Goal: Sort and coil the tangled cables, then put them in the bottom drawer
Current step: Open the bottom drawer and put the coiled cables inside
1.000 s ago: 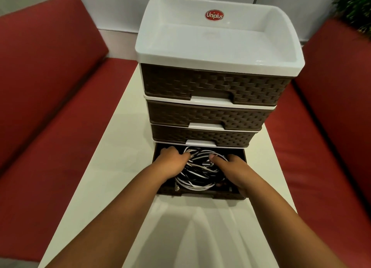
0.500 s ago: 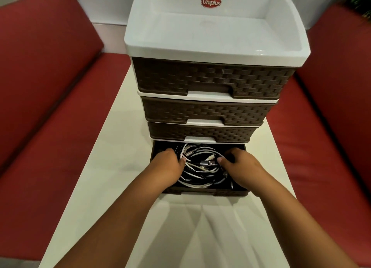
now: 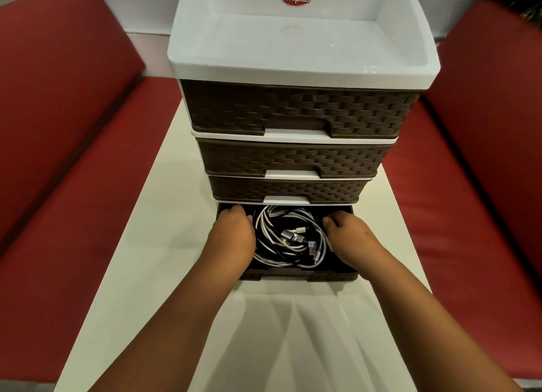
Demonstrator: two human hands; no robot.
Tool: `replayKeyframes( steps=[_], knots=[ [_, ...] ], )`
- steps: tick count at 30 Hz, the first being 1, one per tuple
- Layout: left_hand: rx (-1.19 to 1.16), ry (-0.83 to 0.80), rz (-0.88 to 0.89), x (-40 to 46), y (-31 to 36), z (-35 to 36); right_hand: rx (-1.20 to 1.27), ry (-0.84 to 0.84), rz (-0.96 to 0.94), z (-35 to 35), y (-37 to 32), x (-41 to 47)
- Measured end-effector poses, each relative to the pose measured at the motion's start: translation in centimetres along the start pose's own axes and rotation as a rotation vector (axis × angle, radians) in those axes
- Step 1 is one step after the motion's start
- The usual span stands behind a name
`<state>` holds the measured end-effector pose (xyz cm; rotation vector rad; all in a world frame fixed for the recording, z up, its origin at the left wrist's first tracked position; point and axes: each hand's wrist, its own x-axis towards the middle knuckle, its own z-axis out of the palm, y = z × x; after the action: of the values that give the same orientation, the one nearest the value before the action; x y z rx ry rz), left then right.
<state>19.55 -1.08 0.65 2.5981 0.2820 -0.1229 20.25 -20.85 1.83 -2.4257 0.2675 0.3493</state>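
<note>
The bottom drawer [image 3: 296,275] stands pulled out at 6 o'clock of the drawer unit [image 3: 296,110] on the white table [image 3: 140,245]. Coiled white and black cables [image 3: 289,239] fill its middle. The left hand [image 3: 233,239] at 9 o'clock and right hand [image 3: 350,236] at 3 o'clock flank them, fingers curled, gripping nothing

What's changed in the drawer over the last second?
Both hands have drawn apart off the cables: left hand to the drawer's left side, right hand to its right, letting go. The cables stay coiled in the open bottom drawer; upper drawers remain shut.
</note>
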Motion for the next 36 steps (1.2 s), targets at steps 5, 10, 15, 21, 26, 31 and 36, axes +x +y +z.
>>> replayKeyframes(
  steps=[5,10,15,21,26,31,36],
  knots=[
    [0.002,-0.145,-0.113,0.2,0.4,0.2,0.303,-0.079,0.166,1.6,0.0,0.9],
    [-0.178,-0.158,-0.169,0.2,0.2,0.9,0.482,-0.177,0.202,1.8,0.1,0.7],
    [-0.303,-0.106,-0.154,0.4,0.1,0.9,0.241,-0.050,0.070,1.3,-0.1,0.4],
    [-0.204,-0.072,-0.142,0.2,0.5,1.2,-0.048,0.067,-0.049,1.4,-0.3,0.2],
    [0.053,-0.109,-0.071,0.1,0.3,-0.3,-0.151,0.168,-0.156,-0.3,-0.3,-0.3],
    [0.041,0.003,0.432,-1.6,-0.1,-0.8,-0.208,0.117,-0.261,-1.7,0.0,-2.7],
    [0.106,-0.132,0.482,-1.8,0.3,0.9,-0.407,0.191,-0.300,0.6,0.5,-3.7]
  ],
)
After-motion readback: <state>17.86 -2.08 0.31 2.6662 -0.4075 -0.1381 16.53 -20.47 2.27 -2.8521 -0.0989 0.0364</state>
